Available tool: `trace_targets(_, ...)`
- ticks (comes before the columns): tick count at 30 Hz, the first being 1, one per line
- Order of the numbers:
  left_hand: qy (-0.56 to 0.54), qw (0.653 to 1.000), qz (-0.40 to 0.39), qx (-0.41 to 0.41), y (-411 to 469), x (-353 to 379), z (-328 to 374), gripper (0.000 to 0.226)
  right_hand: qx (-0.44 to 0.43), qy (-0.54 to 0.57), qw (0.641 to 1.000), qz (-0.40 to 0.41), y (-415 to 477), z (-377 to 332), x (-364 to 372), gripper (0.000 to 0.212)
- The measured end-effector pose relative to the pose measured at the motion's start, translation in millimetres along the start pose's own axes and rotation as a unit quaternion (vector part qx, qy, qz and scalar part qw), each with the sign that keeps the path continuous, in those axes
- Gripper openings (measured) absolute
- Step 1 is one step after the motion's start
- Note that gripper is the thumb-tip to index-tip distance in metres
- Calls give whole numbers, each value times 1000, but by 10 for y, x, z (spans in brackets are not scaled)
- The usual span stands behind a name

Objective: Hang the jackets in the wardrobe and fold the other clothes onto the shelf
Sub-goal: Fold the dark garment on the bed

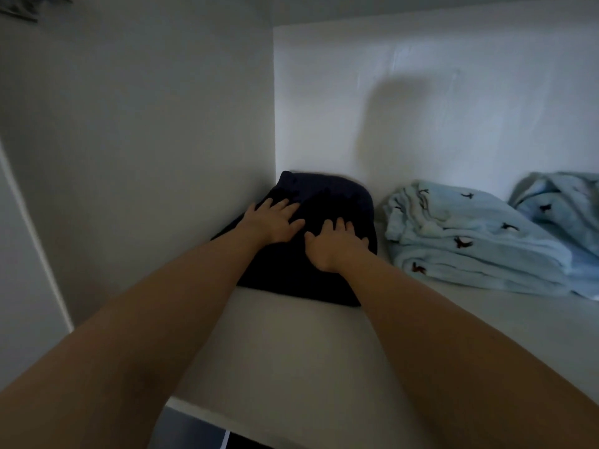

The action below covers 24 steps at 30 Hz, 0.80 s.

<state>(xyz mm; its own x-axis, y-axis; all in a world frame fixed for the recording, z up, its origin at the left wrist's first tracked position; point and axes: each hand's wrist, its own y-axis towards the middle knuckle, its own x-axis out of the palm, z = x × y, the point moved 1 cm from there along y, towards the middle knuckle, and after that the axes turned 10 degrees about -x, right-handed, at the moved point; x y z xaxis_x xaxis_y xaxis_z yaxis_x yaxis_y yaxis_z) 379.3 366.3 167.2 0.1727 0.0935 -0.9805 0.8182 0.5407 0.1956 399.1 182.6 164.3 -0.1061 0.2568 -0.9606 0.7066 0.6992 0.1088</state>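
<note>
Dark navy garment, folded into a thick, soft-edged bundle, sits in the shelf's back-left corner. Left hand and right hand both lie flat on top, fingers spread, pressing it. Pale blue folded clothes lie just beside it.

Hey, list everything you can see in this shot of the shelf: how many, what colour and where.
dark garment: one, navy-black, folded, back left corner of the shelf
near fleece garment: one, pale blue with small dark figures, folded, right of the dark garment
far fleece garment: one, same pale blue, far right, cut off by the frame
shelf: one, white, across the frame
wardrobe walls: two, white, left and back
grey item: one, top left corner, too cut off to identify
left hand: one, flat on the dark garment, fingers spread
right hand: one, pressing on the dark garment beside it
</note>
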Motion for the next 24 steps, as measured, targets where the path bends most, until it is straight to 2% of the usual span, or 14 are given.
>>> trace_targets(14, -8, 1000, 6, 1, 544, 183, -3, 70, 1, 3, 1000, 15, 473, 103, 93, 74)
trace_targets(24, 35, 999, 22, -2, 268, 40, 86, 66, -10, 1, 999, 42, 398, 107, 105, 74)
